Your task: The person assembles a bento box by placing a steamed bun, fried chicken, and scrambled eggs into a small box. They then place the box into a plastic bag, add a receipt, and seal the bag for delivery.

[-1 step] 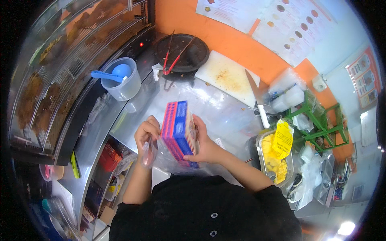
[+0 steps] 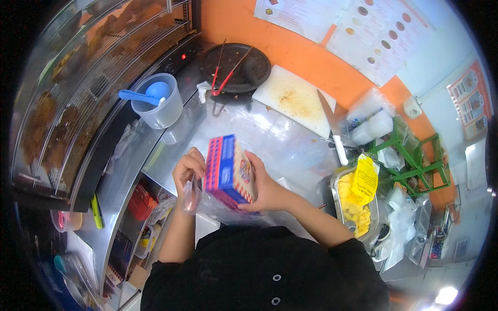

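Note:
In front of my chest I hold a food box (image 2: 226, 167) with blue, pink and cream sides. My right hand (image 2: 265, 187) grips its right side, with the thumb at the upper edge and the fingers along the lower part. Clear plastic film that looks like a thin bag (image 2: 193, 199) bunches under my left hand and spreads around the box's lower end. My left hand (image 2: 189, 170) has its fingers curled together, pinching the film beside the box. How far the film encloses the box I cannot tell.
Back left stand a plastic tub (image 2: 167, 111) with a blue scoop (image 2: 139, 97) and a black round plate (image 2: 244, 67) with red-handled tongs (image 2: 222, 83). A knife (image 2: 340, 150) lies by the white cutting board (image 2: 290, 101). To the right sits a metal tray (image 2: 336, 205) of yellow food.
The box has turned slightly in my right hand, so more of its cream printed face shows, and its top has shifted a little left. My left hand has hardly moved.

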`<state>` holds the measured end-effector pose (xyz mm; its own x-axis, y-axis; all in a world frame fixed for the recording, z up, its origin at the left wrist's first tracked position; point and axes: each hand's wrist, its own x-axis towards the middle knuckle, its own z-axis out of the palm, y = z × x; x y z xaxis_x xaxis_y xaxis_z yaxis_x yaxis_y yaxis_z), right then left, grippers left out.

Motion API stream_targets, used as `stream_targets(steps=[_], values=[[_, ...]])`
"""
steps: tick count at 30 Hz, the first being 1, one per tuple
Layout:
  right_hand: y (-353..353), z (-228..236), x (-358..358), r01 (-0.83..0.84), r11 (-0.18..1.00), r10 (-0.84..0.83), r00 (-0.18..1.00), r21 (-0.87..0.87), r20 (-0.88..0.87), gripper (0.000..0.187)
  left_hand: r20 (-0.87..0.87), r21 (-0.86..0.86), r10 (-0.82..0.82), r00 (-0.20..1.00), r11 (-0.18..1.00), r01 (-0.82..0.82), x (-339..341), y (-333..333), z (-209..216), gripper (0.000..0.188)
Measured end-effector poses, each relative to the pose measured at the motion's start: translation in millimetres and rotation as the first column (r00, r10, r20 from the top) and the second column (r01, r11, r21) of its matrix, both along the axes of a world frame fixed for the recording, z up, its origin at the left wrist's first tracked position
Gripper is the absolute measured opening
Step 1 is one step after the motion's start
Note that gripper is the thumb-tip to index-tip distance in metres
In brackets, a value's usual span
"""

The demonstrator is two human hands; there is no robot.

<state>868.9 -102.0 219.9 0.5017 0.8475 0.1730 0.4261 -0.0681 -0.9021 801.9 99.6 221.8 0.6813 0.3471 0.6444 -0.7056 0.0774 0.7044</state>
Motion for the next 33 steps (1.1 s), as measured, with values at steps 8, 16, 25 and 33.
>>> stream_targets(steps=[8, 16, 25, 33], values=[[-14.2, 30.6, 15.1, -0.253, 0.861, 0.368, 0.909, -0.442, 0.198, 0.112, -0.112, -0.007, -0.052, 0.992, 0.999, 0.052, -5.6, 13.8, -14.3, 0.034], [-13.0, 17.1, -15.8, -0.168, 0.886, 0.278, 0.938, -0.432, 0.205, 0.113, -0.11, 0.131, -0.196, 0.974, 0.969, 0.21, -4.3, -17.8, -8.2, 0.055], [-18.3, 33.8, -29.1, -0.107, 0.937, 0.291, 0.769, -0.334, 0.569, 0.088, -0.166, 0.297, -0.24, 0.957, 0.913, 0.281, -13.7, 11.3, 5.4, 0.061], [-20.3, 39.1, -30.0, -0.076, 0.871, 0.41, 0.655, -0.485, 0.635, 0.085, -0.209, 0.432, -0.438, 0.875, 0.761, 0.484, -11.1, 6.0, 12.9, 0.054]])
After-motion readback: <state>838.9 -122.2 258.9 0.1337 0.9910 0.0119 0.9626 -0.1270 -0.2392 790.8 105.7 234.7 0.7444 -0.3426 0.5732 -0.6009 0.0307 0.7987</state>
